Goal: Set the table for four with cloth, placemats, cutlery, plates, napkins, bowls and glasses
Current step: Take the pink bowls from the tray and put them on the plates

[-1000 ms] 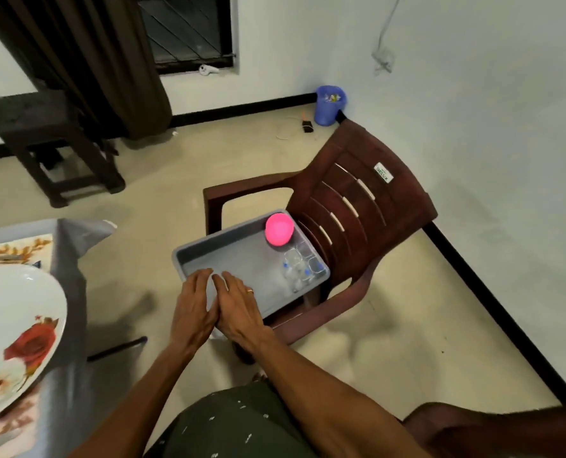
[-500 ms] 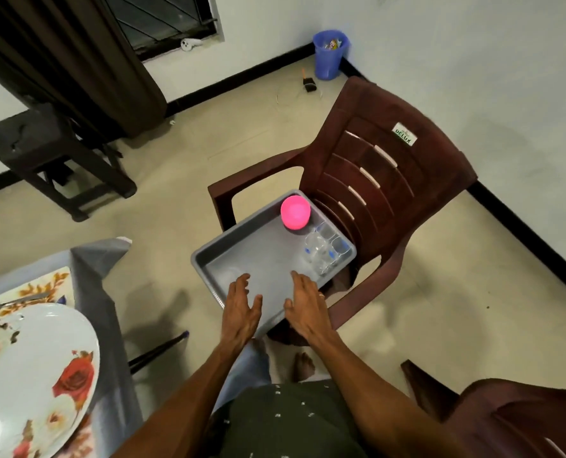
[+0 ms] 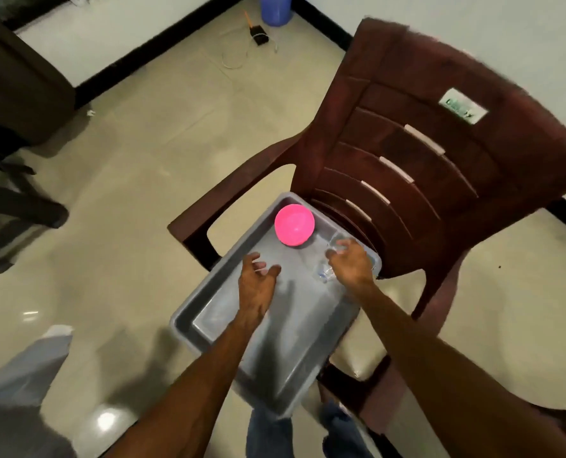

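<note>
A grey plastic tray (image 3: 209,312) lies on the seat of a brown plastic chair (image 3: 417,166). A pink bowl (image 3: 294,224) stands at the tray's far end. Clear glasses (image 3: 323,274) stand along the tray's right side, mostly covered by my right hand (image 3: 351,264). Its fingers curve down over them, and blur hides whether they grip one. My left hand (image 3: 257,282) hovers over the middle of the tray with fingers loosely spread, holding nothing.
A grey tablecloth corner (image 3: 27,368) hangs at the lower left. A dark stool (image 3: 7,200) stands on the floor at the left. A blue bin (image 3: 275,8) and a cable (image 3: 238,57) lie by the far wall. My legs are below the tray.
The view has swung closer over the chair. Both hands moved forward from the tray's near edge: the right onto the glasses, the left to mid-tray. The table with the plate has left the view.
</note>
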